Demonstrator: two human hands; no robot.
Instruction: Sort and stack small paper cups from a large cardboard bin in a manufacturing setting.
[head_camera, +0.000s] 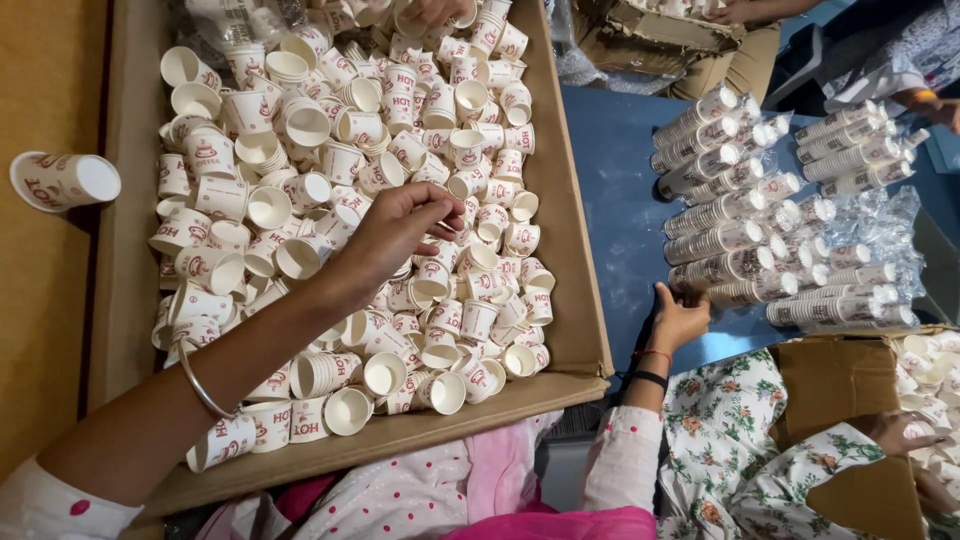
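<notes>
A big cardboard box (575, 300) holds several loose white paper cups (300, 130) with red print. My left hand (395, 228), with a metal bangle on its wrist, reaches over the middle of the pile. Its fingers curl loosely down onto the cups, and I see nothing gripped in them. My right hand (678, 318), with a red thread and a black band at the wrist, rests spread on the blue table (610, 180). Its fingertips touch the nearest plastic-wrapped stack of cups (715, 293).
Rows of wrapped cup stacks (850, 150) lie on the blue table at right. One cup (62, 180) lies on its side outside the box at left. A co-worker in a floral sleeve (760, 450) has a hand (900, 430) in another cardboard box (840, 380). Other people sit at the top.
</notes>
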